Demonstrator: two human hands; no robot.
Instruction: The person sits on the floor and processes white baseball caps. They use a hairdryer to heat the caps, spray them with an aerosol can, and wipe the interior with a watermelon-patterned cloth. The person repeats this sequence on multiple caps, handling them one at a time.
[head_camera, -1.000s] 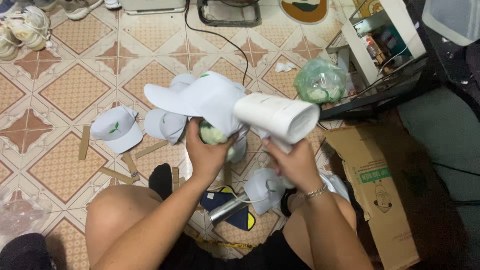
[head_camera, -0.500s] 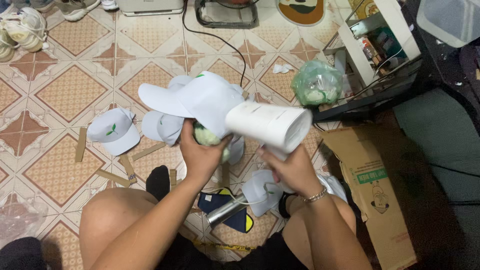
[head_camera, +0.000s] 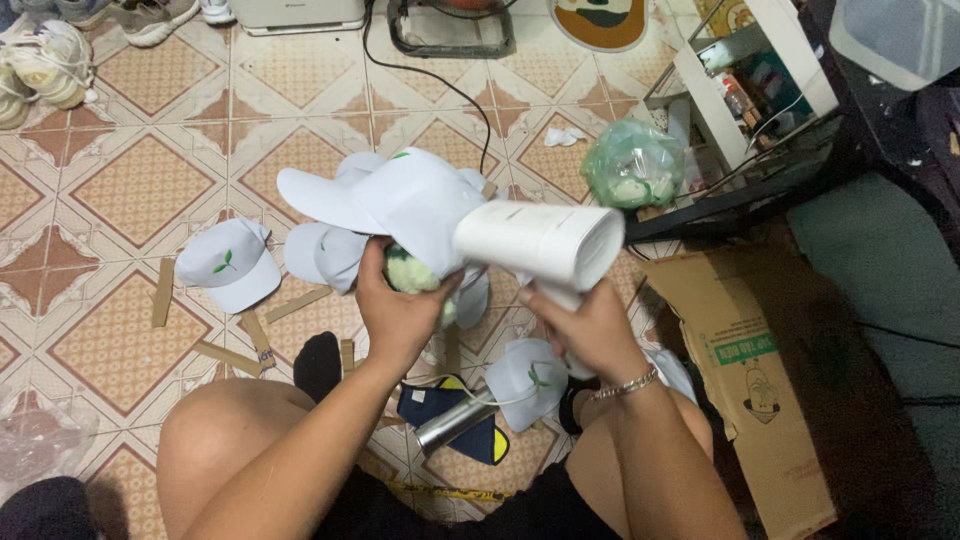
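My left hand (head_camera: 400, 310) grips a white cap (head_camera: 400, 200) from below, fingers around a greenish-white ball stuffed inside it, the brim pointing left. My right hand (head_camera: 585, 330) holds the handle of a white hair dryer (head_camera: 540, 243), whose barrel points right and whose rear end touches the cap's crown. Both are held above the tiled floor, over my bare knees.
Several more white caps with a green leaf mark lie on the floor (head_camera: 225, 262), (head_camera: 525, 375). Cardboard strips (head_camera: 160, 292), a metal cylinder (head_camera: 450, 425), a brown cardboard box (head_camera: 760, 370), a green plastic bag (head_camera: 632, 175), shoes (head_camera: 45, 65) and a black cable (head_camera: 430, 75) surround me.
The cap and hair dryer have stayed together in my hands, drifting slightly left and up in the view. My grip on both is the same.
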